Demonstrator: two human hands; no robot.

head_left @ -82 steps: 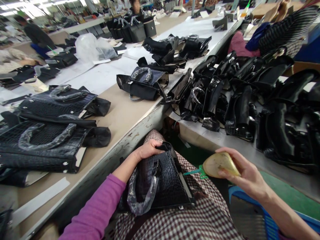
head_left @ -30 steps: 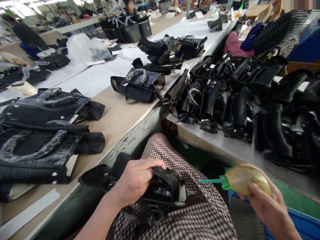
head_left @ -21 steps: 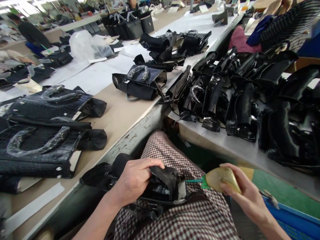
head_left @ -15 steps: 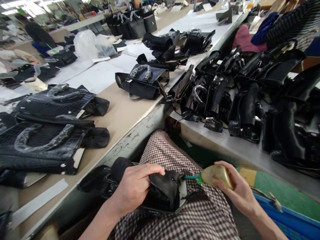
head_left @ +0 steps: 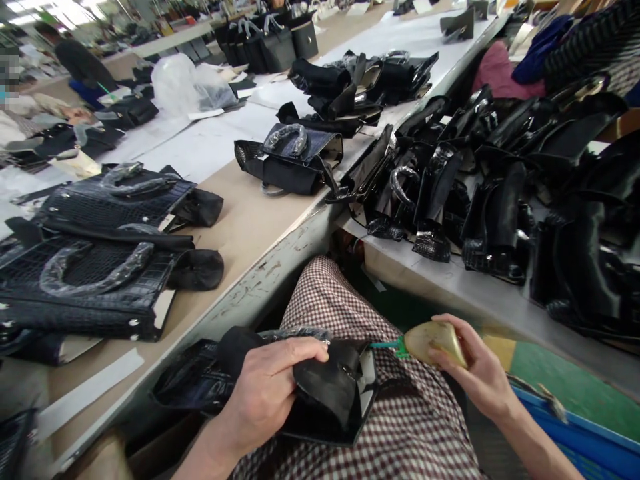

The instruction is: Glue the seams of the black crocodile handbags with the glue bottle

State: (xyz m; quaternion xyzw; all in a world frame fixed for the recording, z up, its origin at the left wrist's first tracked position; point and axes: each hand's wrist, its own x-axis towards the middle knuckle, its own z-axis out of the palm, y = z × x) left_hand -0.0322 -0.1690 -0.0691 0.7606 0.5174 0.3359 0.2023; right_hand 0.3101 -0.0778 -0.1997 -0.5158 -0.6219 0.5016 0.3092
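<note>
On my lap, over the checked cloth, lies a black handbag with its side end turned to the right. My left hand is closed on the bag's upper edge, thumb and finger near a bit of plastic-wrapped handle. In my right hand is a yellowish squeeze bottle, fingers wrapped round its body. Its thin green nozzle points left, with the tip at the bag's upper right corner; whether it touches cannot be made out.
Left, on the table, lie black crocodile-pattern handbags with wrapped handles, and a white strip. Many more black bags crowd the right-hand table. A blue crate stands at lower right. Another person is at far left.
The bag on my lap has tilted slightly, showing more of its side. The bottle has shifted a little up with my right hand, its nozzle still by the bag's corner. The view moved slightly.
</note>
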